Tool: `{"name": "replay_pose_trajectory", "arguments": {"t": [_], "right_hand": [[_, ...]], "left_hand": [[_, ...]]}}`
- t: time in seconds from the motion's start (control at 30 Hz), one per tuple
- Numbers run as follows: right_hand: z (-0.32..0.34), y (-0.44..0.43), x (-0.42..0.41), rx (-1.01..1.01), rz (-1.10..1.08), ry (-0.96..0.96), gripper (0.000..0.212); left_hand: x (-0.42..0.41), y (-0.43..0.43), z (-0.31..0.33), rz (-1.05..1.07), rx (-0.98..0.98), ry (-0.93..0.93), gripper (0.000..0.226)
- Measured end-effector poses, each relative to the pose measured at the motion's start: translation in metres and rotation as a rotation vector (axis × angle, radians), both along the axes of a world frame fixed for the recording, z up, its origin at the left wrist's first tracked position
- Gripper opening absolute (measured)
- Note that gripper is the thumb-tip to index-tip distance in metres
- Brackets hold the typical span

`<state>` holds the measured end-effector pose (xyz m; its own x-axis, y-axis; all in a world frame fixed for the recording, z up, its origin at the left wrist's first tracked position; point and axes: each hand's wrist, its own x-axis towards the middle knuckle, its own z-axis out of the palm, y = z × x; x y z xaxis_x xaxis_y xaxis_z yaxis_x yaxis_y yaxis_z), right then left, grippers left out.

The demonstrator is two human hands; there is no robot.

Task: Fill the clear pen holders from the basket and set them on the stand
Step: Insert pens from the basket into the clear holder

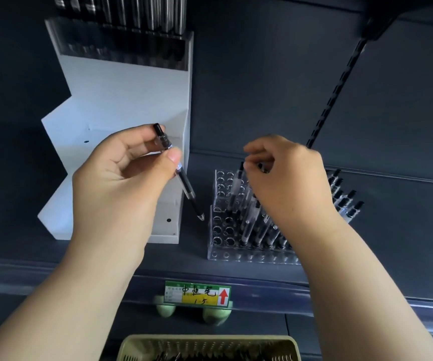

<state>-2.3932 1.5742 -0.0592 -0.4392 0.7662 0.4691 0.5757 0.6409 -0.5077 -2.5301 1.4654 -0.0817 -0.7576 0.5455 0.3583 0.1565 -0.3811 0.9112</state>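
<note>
- Left hand point(121, 173) is up in front of the white stand point(121, 100), thumb and fingers pinched round a pen point(185, 184).
- That pen slants down to the right: dark cap above the fingers, tip hanging in the air just left of the clear holder point(222, 226), not touching it.
- Right hand point(288, 183) is over the holder, well apart from the left, palm down, fingers curled and bunched on a pen top point(262, 167) that pokes up out of the rows.
- The holder sits on the dark shelf point(379, 243), just beside the stand's lower right corner; its left-hand holes are open, and the standing pens point(252, 220) crowd under the right hand.
- More capped pens point(348, 200) show past the right wrist, leaning right.
- Up on the stand's top step, a second holder point(121, 35) is already packed with dark pens.
- The basket point(142, 346) lies at the bottom edge, below both forearms, with dark pens inside.
- A green and yellow price tag point(197, 294) with a red arrow is clipped to the shelf front between the arms.
</note>
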Motion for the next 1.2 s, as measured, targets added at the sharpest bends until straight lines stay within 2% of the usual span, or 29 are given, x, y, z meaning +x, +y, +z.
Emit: {"name": "replay_pose_trajectory", "arguments": {"t": [0.2,0.43,0.6,0.97,1.2], "right_hand": [[-0.001,-0.003,0.001,0.083,0.003,-0.03,0.016],[0.002,-0.005,0.006,0.181,0.007,-0.096,0.026],[0.002,-0.004,0.008,0.181,-0.005,-0.131,0.037],[-0.002,-0.001,0.016,0.195,0.09,-0.162,0.037],[-0.002,-0.001,0.024,0.206,0.109,-0.135,0.036]], "left_hand": [[0.0,0.002,-0.001,-0.022,0.017,0.005,0.022],[0.015,0.013,-0.005,-0.067,-0.03,0.106,0.026],[0.023,0.021,-0.007,-0.084,-0.07,0.157,0.028],[0.031,0.042,-0.013,-0.138,-0.124,0.193,0.033],[0.038,0.045,-0.009,-0.085,-0.139,0.25,0.032]]}}
